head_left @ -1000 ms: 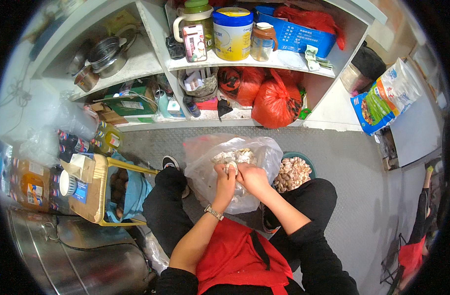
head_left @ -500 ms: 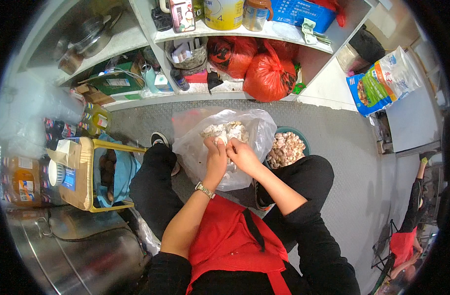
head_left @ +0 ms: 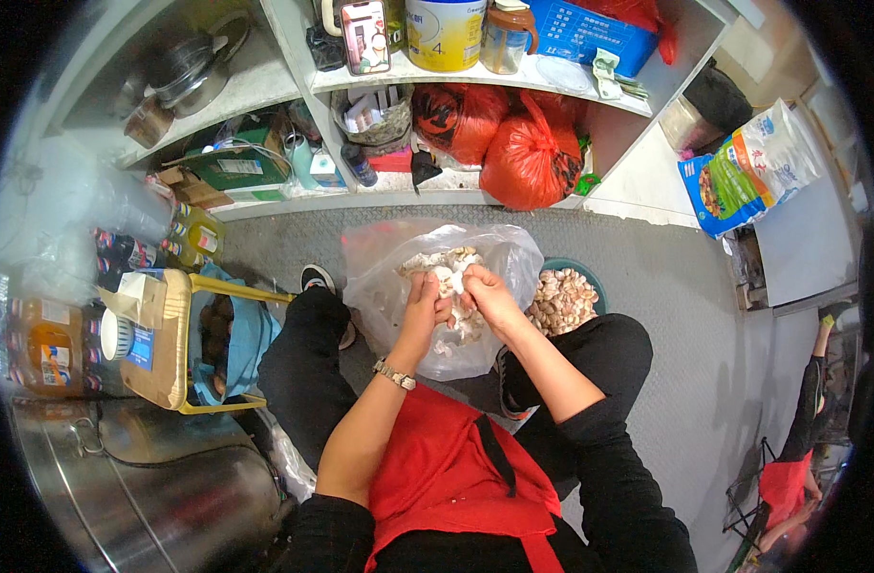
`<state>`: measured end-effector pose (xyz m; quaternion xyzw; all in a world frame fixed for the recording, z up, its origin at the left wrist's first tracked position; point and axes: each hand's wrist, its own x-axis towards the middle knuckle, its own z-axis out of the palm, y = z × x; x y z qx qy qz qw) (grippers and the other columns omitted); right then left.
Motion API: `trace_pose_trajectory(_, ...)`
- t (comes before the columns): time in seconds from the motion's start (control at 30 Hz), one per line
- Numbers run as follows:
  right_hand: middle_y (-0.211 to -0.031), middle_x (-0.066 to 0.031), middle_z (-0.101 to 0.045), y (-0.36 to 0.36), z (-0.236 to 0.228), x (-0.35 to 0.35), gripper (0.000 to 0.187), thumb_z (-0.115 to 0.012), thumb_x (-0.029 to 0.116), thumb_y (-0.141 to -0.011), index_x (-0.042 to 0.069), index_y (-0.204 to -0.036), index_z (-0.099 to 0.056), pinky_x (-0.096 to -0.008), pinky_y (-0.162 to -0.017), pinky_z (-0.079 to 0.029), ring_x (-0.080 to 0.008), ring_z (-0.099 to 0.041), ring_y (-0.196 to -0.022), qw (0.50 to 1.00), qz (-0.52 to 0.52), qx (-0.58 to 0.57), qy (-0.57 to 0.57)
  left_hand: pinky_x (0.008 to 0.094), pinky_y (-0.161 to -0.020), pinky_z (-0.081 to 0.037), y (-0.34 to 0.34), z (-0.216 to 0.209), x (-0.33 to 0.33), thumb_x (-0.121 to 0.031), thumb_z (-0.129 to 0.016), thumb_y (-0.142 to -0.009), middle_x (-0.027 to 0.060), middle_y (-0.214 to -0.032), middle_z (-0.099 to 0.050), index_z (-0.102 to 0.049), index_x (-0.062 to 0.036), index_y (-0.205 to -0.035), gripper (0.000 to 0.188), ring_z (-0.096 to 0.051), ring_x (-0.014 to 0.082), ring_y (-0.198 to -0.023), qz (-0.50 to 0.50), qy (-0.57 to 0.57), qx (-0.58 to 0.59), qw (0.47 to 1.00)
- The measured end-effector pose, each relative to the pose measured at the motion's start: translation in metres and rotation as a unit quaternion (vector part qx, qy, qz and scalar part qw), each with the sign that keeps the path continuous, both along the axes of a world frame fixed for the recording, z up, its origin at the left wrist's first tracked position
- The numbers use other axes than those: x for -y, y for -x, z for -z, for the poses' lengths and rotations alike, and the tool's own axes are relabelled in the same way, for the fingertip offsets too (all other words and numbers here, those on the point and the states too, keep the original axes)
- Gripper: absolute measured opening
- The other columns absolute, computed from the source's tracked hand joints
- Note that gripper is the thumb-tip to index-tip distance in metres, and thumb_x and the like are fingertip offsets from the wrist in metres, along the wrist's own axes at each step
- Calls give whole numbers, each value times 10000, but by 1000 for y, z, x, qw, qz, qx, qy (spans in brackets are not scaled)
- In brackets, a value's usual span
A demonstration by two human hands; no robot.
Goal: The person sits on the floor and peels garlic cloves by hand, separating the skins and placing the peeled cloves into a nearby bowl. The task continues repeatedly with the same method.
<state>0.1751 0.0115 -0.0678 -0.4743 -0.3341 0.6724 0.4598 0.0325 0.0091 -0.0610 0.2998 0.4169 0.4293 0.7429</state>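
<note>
Both my hands are over an open clear plastic bag (head_left: 368,272) on the floor between my feet. My left hand (head_left: 424,304) is closed, fingers curled round a whitish head of garlic (head_left: 446,275). My right hand (head_left: 490,300) pinches at the garlic from the other side, thumb and fingers together; my fingers hide part of it. Inside the bag, below and beyond my hands, lie more garlic and pale papery skins (head_left: 464,256). Loose garlic cloves (head_left: 563,298) fill a green basin (head_left: 601,285) just right of the bag, partly behind my right knee.
A white shelf unit (head_left: 380,186) stands ahead, with red plastic bags (head_left: 531,158), a phone (head_left: 365,38) and a yellow tin (head_left: 444,33). On my left are a yellow-framed stool (head_left: 177,334), drink bottles (head_left: 55,339) and a metal drum (head_left: 160,477). Another person (head_left: 786,482) sits at far right.
My hands have drawn slightly apart over the bag, the right one shifting rightward, and more white garlic shows between them. The whole view has shifted slightly.
</note>
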Motion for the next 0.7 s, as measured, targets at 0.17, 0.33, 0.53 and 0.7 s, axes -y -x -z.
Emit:
trace_pose_trajectory(0.17,-566,28,-469,-17,35,-7,152,-508,137,-845,74,-708,-495,-238,-489,-340,-82,-423,-505,993,57,103,18,285,-488,-399,4,-2,2,-424,-313,-983,-48,-587,-269,-424,-115,-954,330,-272,71,-458,63,63,139,986)
trace_pose_trajectory(0.33,-643,-119,-581,-33,61,-9,231,-581,252,-821,40,-740,-542,-390,-566,-440,-275,-578,-608,850,69,510,-114,310,-559,-465,14,-19,-3,-420,-334,-978,-23,-629,-371,-431,-79,-1006,355,-336,82,-485,53,2,76,996)
trace_pose_trajectory(0.53,-787,-169,-637,-25,30,-3,343,-516,374,-882,45,-802,-571,-476,-666,-460,-375,-605,-766,795,-37,604,-43,361,-659,-527,2,-14,5,-396,-364,-974,47,-746,-506,-407,-62,-1100,359,-421,103,-523,27,-18,11,999)
trace_pose_trajectory(0.7,-804,-173,-630,-16,3,-5,345,-457,369,-912,43,-849,-552,-476,-660,-461,-388,-598,-767,781,-52,617,-80,356,-664,-521,10,2,-2,-405,-318,-985,21,-682,-462,-382,-65,-1115,370,-398,96,-502,76,-18,61,995)
